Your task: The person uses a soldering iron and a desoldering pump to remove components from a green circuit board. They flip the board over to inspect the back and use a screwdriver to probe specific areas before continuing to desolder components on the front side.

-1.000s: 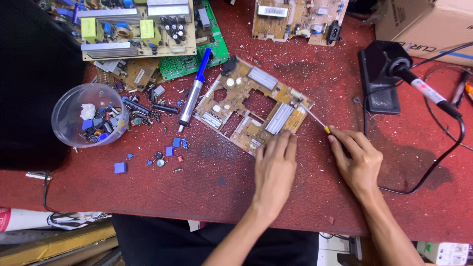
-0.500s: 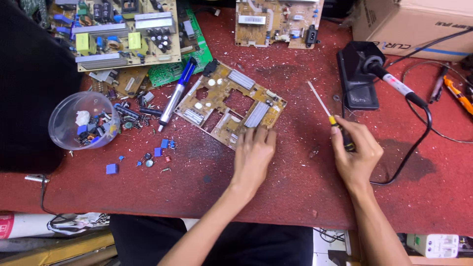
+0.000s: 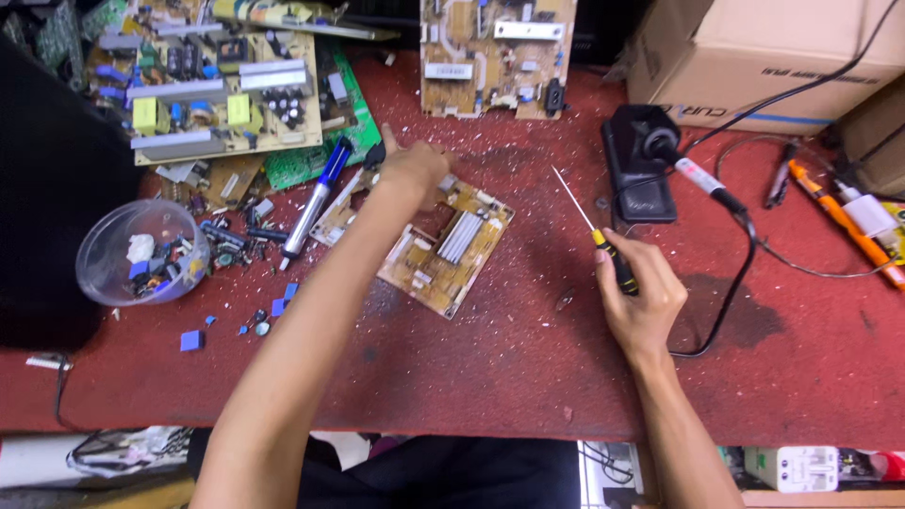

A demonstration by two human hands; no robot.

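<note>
A tan circuit board (image 3: 443, 247) with a metal heat sink lies tilted on the red table. My left hand (image 3: 413, 170) reaches across it and rests at its far corner, fingers curled on the board's edge. My right hand (image 3: 641, 292) sits to the right of the board and grips a thin screwdriver (image 3: 592, 229) with a black and yellow handle, its shaft pointing up and to the left. A blue and silver desoldering pump (image 3: 316, 198) lies just left of the board.
A clear bowl (image 3: 141, 253) with small parts stands at the left, loose blue components beside it. Larger circuit boards (image 3: 212, 90) lie at the back. A soldering iron (image 3: 702, 179) rests in its black stand (image 3: 636, 165); a cardboard box (image 3: 773, 57) is behind.
My left hand has moved from the board's near edge up to its far corner. My right hand pulled the screwdriver off the board to the right. The view shifted.
</note>
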